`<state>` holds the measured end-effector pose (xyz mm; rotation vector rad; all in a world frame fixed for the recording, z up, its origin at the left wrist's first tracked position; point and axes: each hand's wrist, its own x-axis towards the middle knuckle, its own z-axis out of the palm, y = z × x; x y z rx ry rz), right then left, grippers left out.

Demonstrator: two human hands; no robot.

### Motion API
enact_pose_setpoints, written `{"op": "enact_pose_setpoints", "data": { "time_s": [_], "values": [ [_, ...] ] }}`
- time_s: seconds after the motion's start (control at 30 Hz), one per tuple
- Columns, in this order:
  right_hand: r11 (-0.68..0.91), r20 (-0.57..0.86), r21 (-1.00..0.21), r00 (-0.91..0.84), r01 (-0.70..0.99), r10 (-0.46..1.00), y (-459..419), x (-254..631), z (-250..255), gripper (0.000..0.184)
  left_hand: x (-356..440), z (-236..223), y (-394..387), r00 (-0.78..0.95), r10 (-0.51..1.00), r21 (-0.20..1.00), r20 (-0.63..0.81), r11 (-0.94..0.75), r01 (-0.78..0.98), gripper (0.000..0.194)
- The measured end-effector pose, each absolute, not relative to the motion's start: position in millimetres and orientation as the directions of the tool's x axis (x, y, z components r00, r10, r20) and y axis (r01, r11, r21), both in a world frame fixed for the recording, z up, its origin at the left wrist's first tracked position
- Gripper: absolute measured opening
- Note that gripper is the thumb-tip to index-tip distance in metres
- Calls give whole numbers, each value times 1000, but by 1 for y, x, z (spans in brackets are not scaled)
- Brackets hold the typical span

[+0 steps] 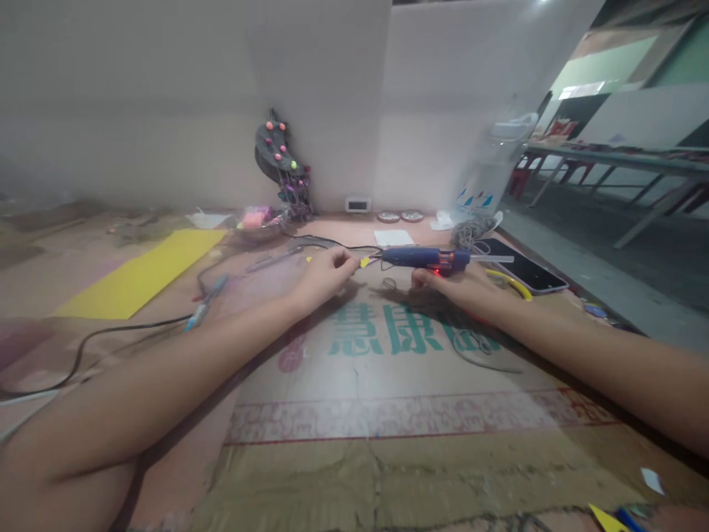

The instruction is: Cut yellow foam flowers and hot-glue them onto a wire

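Note:
My right hand (pixel 457 287) is wrapped round the handle of a blue hot glue gun (pixel 413 256). A red light glows near its grip, and a clear glue stick (pixel 495 258) pokes out of its back end. The nozzle points left toward my left hand (pixel 331 272), whose fingers are pinched together. Between those fingertips is a small yellow paper piece (pixel 364 262), close to the nozzle; whether they touch I cannot tell. A grey cord (pixel 487 362) lies in loops on the printed cardboard (pixel 354 414) below my right hand.
A yellow sheet (pixel 147 273), a blue pen (pixel 206 301) and a black cable (pixel 125 327) lie at left. A pompom-decorated grey crescent (pixel 274 151) leans on the wall. At right are a phone (pixel 523 264), yellow-handled tool (pixel 512 283), grey yarn (pixel 472 233) and clear bottle (pixel 490 170).

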<state>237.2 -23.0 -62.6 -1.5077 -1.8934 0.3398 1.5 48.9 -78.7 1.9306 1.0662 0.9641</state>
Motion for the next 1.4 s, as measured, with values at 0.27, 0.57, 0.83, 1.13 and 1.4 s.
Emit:
{"op": "enact_pose_setpoints", "data": {
  "time_s": [0.27,0.57,0.83,1.13,1.4],
  "values": [
    [326,353,-621,-117,712,928,-20,234,-64,18,1,-79,49,387,861,803,330,-471,364,25],
    [302,333,-598,-113,743,936,-16,233,-68,23,1,-79,49,382,848,761,368,-511,401,23],
    [319,360,-595,-110,738,926,-11,235,-75,24,1,-80,51,393,843,768,367,-513,384,24],
    [326,340,-626,-128,709,932,-14,235,-74,34,1,-78,49,399,843,773,360,-509,379,23],
    [274,295,-677,-91,683,951,-17,231,-69,22,1,-79,50,390,852,774,350,-498,391,25]
  ]
}}
